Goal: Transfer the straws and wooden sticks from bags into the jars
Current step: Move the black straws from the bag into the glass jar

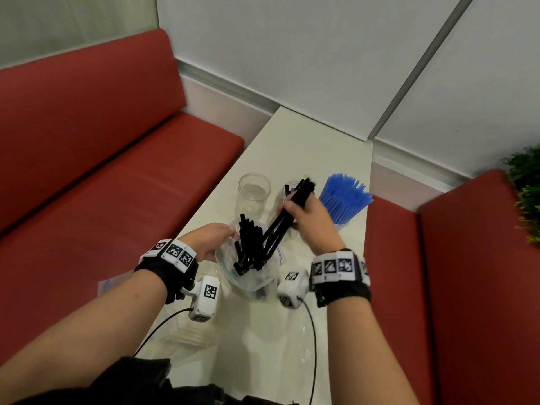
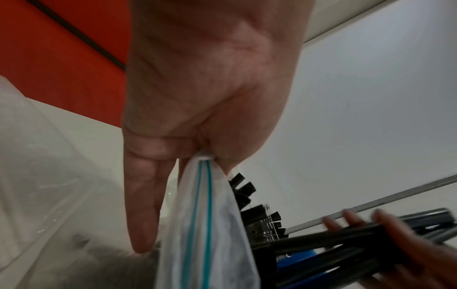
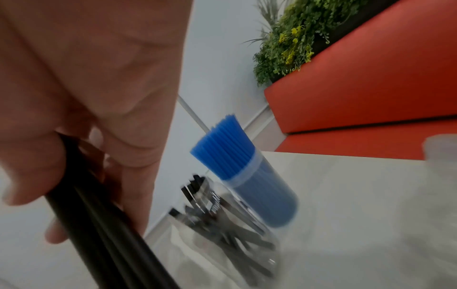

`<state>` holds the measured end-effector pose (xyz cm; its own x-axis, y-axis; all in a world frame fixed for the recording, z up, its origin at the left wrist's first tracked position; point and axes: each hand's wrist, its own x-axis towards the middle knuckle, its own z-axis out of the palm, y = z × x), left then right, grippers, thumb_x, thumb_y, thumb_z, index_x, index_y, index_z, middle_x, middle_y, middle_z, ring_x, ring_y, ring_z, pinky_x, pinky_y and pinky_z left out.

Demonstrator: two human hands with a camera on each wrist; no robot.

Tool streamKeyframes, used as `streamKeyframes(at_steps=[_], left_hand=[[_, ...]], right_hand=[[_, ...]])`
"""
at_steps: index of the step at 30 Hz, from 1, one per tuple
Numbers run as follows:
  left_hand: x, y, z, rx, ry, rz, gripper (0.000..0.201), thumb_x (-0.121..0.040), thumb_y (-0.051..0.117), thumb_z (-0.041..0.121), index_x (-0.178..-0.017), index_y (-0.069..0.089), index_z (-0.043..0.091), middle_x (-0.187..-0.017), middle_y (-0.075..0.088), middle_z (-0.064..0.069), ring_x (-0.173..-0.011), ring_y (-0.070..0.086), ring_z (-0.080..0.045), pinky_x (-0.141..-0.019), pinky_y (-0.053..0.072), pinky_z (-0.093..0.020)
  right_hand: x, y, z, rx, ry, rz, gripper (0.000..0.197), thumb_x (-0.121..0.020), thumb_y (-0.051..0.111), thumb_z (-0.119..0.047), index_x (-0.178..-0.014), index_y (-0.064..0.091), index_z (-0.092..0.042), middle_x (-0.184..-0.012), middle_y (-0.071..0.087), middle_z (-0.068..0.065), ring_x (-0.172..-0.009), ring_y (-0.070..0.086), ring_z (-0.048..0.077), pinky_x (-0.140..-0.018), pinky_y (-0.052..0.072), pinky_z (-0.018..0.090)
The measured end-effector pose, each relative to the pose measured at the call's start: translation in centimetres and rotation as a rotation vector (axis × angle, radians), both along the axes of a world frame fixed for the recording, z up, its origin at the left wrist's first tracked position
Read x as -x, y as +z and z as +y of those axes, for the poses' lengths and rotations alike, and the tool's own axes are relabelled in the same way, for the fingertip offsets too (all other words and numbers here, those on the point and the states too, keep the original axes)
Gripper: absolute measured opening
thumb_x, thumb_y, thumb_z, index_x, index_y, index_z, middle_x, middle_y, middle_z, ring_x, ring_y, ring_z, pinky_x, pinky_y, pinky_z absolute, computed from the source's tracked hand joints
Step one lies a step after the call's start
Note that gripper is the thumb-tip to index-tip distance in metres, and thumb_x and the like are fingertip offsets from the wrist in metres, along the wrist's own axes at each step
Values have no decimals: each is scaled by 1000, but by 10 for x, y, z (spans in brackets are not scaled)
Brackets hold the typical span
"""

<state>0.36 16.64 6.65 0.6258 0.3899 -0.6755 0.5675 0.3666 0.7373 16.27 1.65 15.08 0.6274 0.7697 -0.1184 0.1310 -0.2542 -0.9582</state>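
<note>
A clear zip bag holding several black straws stands open on the white table. My left hand pinches the bag's zip edge between thumb and fingers. My right hand grips a bundle of black straws, its lower ends still over the bag's mouth and its upper ends over the middle glass jar. That jar has some black straws in it. To its left is an empty glass jar. To its right, a jar is packed with blue straws.
Crumpled clear plastic bags lie on the table's near end. Red benches run along the left and right of the table. The white wall closes the far end. A green plant stands behind the right bench.
</note>
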Motion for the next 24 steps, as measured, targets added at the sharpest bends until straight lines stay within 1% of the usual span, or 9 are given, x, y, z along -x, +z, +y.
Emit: streamKeyframes(at_steps=[2, 4, 9, 13, 14, 15, 17, 20, 24], left_hand=[[0, 0, 1, 0, -7, 5, 32, -110, 36, 28, -111, 62, 9, -111, 70, -16, -95, 69, -30, -93, 56, -48], [-1, 0, 2, -1, -9, 4, 32, -110, 36, 28, -104, 62, 11, -108, 70, -15, -92, 68, -29, -90, 56, -46], [-1, 0, 2, 14, -13, 11, 30, -110, 36, 29, -106, 60, 11, -111, 68, -14, -90, 68, -28, -83, 56, -44], [-1, 1, 4, 15, 1, 20, 31, -111, 36, 29, -107, 59, 10, -112, 67, -16, -88, 67, -28, -74, 57, -41], [-2, 1, 4, 19, 2, 19, 31, -111, 35, 29, -107, 59, 10, -111, 67, -15, -87, 68, -27, -73, 57, -40], [-2, 1, 4, 19, 1, 19, 30, -111, 35, 29, -107, 59, 11, -111, 67, -15, -85, 68, -27, -73, 58, -40], [-3, 2, 5, 11, -5, 27, 31, -111, 35, 29, -108, 59, 11, -109, 67, -14, -85, 68, -26, -73, 58, -39], [-4, 1, 6, 19, -7, 31, 31, -111, 35, 30, -112, 60, 10, -111, 67, -14, -87, 67, -26, -80, 57, -43], [-4, -1, 9, 28, 1, 39, 36, -111, 36, 29, -123, 60, 6, -120, 66, -16, -98, 67, -29, -93, 54, -50]], right_hand=[[-17, 30, 0, -132, -47, 10, 6, -100, 55, -7, -105, 56, -9, -107, 70, 22, -101, 70, 30, -89, 56, 43], [-35, 52, 4, -226, -131, -42, 9, -98, 56, -8, -100, 56, -17, -106, 70, 21, -98, 70, 26, -83, 57, 38], [-76, 54, 25, -271, -440, -235, 6, -97, 59, -15, -101, 56, -19, -108, 69, 13, -102, 65, 27, -89, 54, 39], [-88, 17, 45, -210, -489, -280, 7, -98, 59, -14, -104, 55, -15, -90, 60, -7, -86, 58, 11, -68, 43, 7], [-89, 7, 48, -182, -490, -285, 7, -98, 59, -13, -104, 55, -16, -89, 59, -7, -85, 57, 11, -64, 41, 4], [-91, -3, 51, -148, -483, -281, 7, -98, 58, -12, -103, 55, -16, -90, 60, -5, -86, 57, 13, -65, 41, 4], [-92, -21, 54, -50, -448, -242, 9, -98, 59, -11, -105, 57, -16, -96, 61, -1, -92, 59, 17, -74, 45, 14], [-93, -35, 57, 80, -399, -214, 21, -97, 60, -11, -117, 57, -10, -109, 64, 6, -101, 61, 22, -82, 48, 26], [-91, -33, 61, -7, -400, -367, 26, -97, 51, -7, -121, 49, -17, -119, 64, 6, -102, 61, 19, -78, 44, 23]])
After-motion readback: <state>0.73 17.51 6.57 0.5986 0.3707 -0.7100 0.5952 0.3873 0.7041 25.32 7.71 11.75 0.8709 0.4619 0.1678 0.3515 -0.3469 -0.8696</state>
